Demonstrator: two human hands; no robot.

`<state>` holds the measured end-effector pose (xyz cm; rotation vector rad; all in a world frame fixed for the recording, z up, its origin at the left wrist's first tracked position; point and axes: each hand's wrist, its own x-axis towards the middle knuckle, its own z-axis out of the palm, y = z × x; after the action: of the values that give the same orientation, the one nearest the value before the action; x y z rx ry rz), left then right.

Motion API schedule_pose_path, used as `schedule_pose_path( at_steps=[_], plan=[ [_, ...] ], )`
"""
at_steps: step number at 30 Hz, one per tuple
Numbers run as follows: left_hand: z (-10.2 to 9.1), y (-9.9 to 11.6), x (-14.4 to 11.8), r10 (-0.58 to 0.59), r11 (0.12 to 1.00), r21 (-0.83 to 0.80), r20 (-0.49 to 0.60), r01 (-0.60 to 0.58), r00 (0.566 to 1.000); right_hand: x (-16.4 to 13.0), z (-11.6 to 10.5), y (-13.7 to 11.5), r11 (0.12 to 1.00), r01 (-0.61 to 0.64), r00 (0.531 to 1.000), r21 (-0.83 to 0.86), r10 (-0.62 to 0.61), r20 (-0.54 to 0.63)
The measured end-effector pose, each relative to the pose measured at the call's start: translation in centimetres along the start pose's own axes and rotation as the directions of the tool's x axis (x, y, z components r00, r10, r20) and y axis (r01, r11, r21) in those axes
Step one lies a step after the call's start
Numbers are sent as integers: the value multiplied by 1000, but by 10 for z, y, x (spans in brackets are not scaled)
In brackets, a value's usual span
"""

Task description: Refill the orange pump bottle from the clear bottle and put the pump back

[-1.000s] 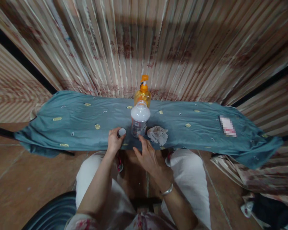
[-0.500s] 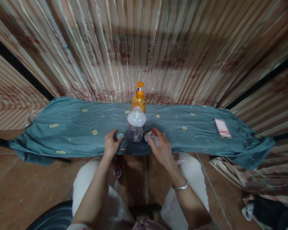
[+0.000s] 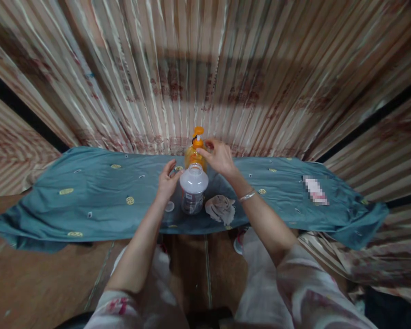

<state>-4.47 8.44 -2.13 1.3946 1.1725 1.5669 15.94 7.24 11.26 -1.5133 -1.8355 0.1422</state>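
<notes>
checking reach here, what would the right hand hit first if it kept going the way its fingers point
Most likely the orange pump bottle: the right hand points left at its pump head, fingertips almost on it. Depth is hard to judge.

Both forearms outstretched, left hand [image 3: 166,181] and right hand [image 3: 218,156] loosely open.

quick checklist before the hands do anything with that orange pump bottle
1. Right hand at the pump bottle: ok, fingers by the pump head.
2. Firm grip on the pump: cannot tell.
3. Left hand free: ok, open beside the clear bottle.
4. Clear bottle upright, uncapped: ok.
5. Cap within reach: ok, on the teal cloth.
6. Rag clear of both bottles: ok.
</notes>
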Motion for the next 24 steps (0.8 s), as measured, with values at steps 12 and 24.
schedule_pose_path(
  at_steps=[12, 24],
  plan=[
    [28, -3, 24, -32, 975, -212, 187, 72, 982, 21, 21, 0, 999, -14, 1000, -35, 13, -20],
    [33, -13, 27, -124, 942, -275, 254, 195, 959, 16, 29, 9, 999, 51, 999, 12, -51, -17]
  ],
)
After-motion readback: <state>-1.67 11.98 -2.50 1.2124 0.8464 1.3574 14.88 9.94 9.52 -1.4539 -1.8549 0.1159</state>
